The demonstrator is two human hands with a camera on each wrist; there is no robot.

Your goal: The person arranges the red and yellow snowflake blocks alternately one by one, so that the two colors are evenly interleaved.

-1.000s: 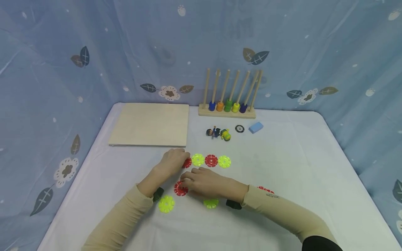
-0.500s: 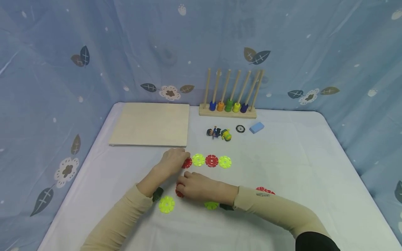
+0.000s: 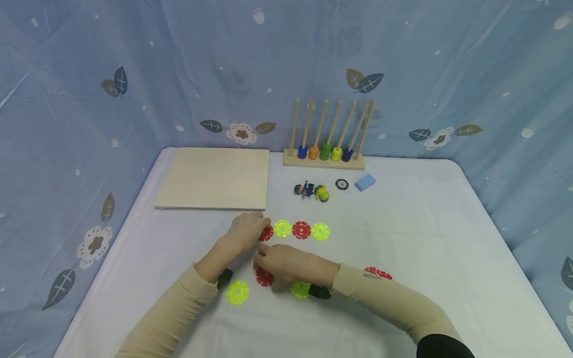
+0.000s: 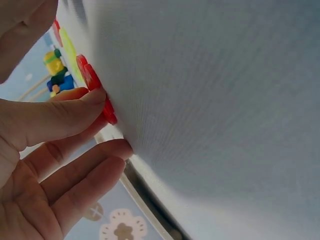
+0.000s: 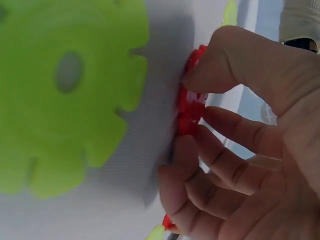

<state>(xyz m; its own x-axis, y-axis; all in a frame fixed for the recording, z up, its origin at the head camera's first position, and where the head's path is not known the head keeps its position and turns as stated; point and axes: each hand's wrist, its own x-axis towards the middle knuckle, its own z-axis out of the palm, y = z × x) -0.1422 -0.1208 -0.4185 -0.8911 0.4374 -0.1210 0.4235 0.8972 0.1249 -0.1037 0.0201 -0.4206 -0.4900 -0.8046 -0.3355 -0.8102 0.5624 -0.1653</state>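
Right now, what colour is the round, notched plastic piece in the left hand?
The round, notched plastic piece is red, best seen in the left wrist view.

On tabletop [image 3: 429,223]: board [image 3: 212,178], back left; peg rack [image 3: 324,160], right of it; figurines [image 3: 322,193], before the rack; disc row [image 3: 301,233], before figurines.

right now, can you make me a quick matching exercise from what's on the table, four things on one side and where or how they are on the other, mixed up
1. left hand
2. blue block
3. wooden board
4. peg rack

A. carries coloured beads
B. pinches a red disc
C. just right of the black round chip
D. lies flat at the far left

Pairs: 1-B, 2-C, 3-D, 4-A
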